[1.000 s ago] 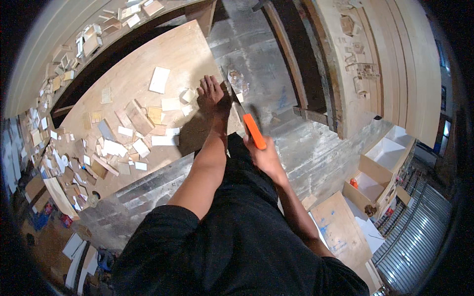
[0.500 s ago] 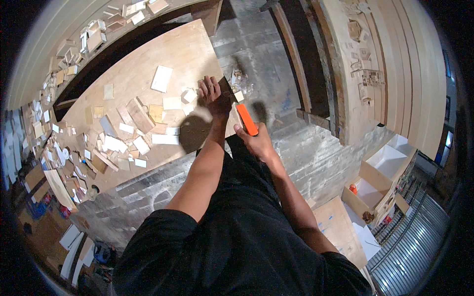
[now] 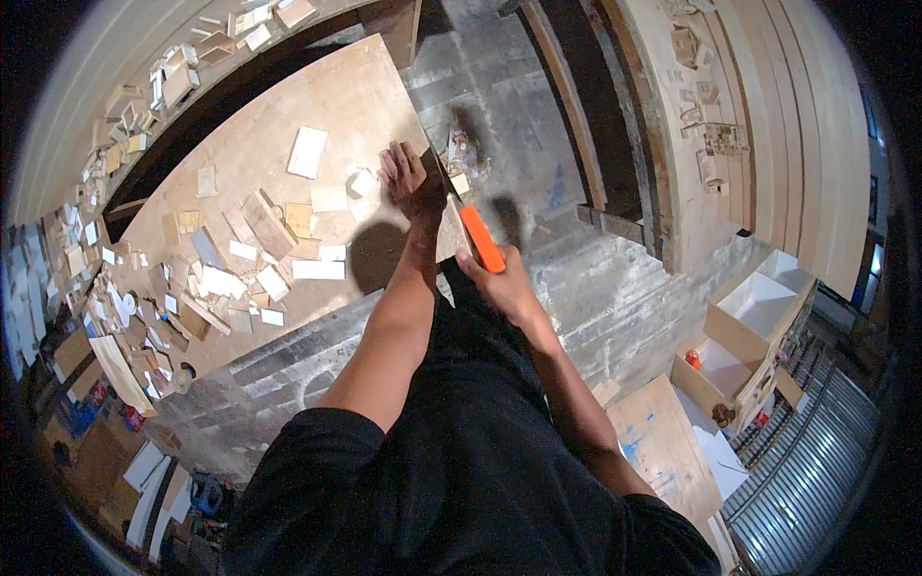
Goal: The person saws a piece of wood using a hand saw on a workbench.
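At the right edge of the wooden tabletop (image 3: 250, 125), my right hand (image 3: 501, 281) grips the orange handle (image 3: 482, 238) of a saw, with the thumb along it. Its thin dark blade, seen edge-on, runs forward beside the table edge. My left hand (image 3: 413, 182) rests on the tabletop just left of the blade, fingers slightly bent and apart. Whatever lies beneath its palm is hidden. A small pale wood piece (image 3: 460, 182) shows just right of the blade; whether it is on the floor or higher, I cannot tell. Left of that hand lies a pale block (image 3: 361, 182).
White and wooden offcuts (image 3: 223, 282) are scattered over the tabletop's left half. More small pieces line a far-left shelf (image 3: 178, 77). On the right stand a bench with dark frame beams (image 3: 624, 125) and open wooden boxes (image 3: 735, 360). Debris (image 3: 466, 149) lies on the grey floor.
The orange handle has drawn slightly back toward me with my right hand, and more of the blade shows. My left hand has stayed in place on the tabletop.
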The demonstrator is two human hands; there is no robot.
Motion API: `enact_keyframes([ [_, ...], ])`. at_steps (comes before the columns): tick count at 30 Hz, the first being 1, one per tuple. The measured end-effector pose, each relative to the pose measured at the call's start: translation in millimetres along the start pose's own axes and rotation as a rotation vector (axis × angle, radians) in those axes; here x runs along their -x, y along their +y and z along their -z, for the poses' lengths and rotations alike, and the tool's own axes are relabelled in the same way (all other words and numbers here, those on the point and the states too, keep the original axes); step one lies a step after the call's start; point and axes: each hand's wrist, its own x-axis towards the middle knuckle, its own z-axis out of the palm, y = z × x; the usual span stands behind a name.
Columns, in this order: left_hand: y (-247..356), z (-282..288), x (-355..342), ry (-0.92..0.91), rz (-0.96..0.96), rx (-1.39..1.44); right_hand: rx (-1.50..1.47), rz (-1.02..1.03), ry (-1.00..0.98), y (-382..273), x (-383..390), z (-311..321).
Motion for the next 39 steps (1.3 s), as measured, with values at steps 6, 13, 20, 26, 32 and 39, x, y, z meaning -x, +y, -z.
enact_keyframes([
  [6,-9,-4,4,-0.037,0.021,0.075,0.03,-0.04,0.09,-4,70,21],
  [13,-10,-6,4,0.001,-0.019,0.059,0.104,0.113,0.135,16,-22,-14],
  [20,-2,4,3,-0.032,0.041,0.12,0.068,0.049,0.06,22,36,-1],
  [26,-2,-4,4,-0.032,0.02,0.063,0.049,0.008,0.024,18,28,8],
  [32,-7,-8,8,-0.011,-0.018,0.084,0.057,0.043,0.031,18,28,3],
  [39,-10,-10,7,-0.002,-0.015,0.116,0.009,0.071,0.035,12,20,-2],
])
